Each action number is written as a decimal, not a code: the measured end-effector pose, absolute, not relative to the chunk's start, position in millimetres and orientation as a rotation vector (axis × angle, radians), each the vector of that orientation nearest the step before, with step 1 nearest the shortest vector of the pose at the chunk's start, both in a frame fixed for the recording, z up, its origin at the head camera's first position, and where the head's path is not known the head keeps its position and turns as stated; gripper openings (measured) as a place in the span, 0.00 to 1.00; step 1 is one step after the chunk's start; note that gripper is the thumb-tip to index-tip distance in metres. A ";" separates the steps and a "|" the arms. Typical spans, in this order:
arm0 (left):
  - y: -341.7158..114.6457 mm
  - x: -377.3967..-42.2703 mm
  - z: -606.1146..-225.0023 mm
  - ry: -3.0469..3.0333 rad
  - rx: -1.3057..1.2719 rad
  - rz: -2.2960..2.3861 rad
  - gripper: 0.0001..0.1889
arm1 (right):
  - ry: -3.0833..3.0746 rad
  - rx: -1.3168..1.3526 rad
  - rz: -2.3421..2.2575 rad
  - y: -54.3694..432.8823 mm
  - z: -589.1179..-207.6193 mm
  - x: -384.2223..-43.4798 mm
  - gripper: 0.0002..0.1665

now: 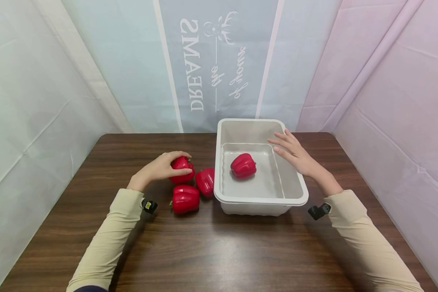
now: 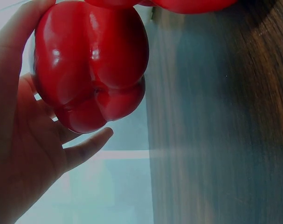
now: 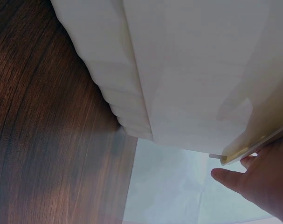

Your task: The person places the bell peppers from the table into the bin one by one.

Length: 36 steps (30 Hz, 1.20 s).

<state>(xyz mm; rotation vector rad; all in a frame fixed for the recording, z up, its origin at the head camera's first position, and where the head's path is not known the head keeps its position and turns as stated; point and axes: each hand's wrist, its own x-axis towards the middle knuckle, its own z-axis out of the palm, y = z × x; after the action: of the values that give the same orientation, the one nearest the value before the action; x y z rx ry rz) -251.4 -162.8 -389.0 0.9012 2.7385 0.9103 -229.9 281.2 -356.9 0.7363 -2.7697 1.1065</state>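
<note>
My left hand (image 1: 162, 165) grips a red bell pepper (image 1: 182, 170), its thumb on the near side and fingers over the far side. In the left wrist view this bell pepper (image 2: 90, 65) shows its lobed bottom, and one finger sticks out beside it. Close by lie two more red bell peppers, one nearer the person (image 1: 185, 199) and one against the bin's left side (image 1: 205, 182). Over the right wall of the pale grey plastic bin (image 1: 263, 201), my right hand (image 1: 292, 153) spreads straight fingers and holds nothing. Another bell pepper (image 1: 243, 166) lies inside on the bin's floor.
The bin stands on a dark wood-grain table (image 1: 226, 251), right of the loose peppers. Behind the table's far edge hangs a pale blue cloth (image 1: 138, 81) with lettering; whitish sheets (image 1: 398, 121) enclose both sides.
</note>
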 end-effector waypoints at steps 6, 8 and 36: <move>-162.7 -252.8 -388.7 2.729 0.874 0.931 0.28 | -2.766 0.742 1.110 281.0 -356.5 -230.6 0.25; -162.6 -253.3 -388.3 2.729 0.879 0.934 0.28 | -2.765 0.744 1.111 281.2 -356.7 -230.5 0.25; -155.6 -254.3 -377.7 2.723 0.867 0.990 0.26 | -2.760 0.746 1.121 281.9 -358.0 -230.9 0.25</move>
<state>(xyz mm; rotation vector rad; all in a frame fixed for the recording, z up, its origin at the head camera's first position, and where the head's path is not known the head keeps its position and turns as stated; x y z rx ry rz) -254.3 -155.6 -377.7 0.8673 2.7229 0.9900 -230.9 281.9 -358.0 0.7462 -2.7595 1.1212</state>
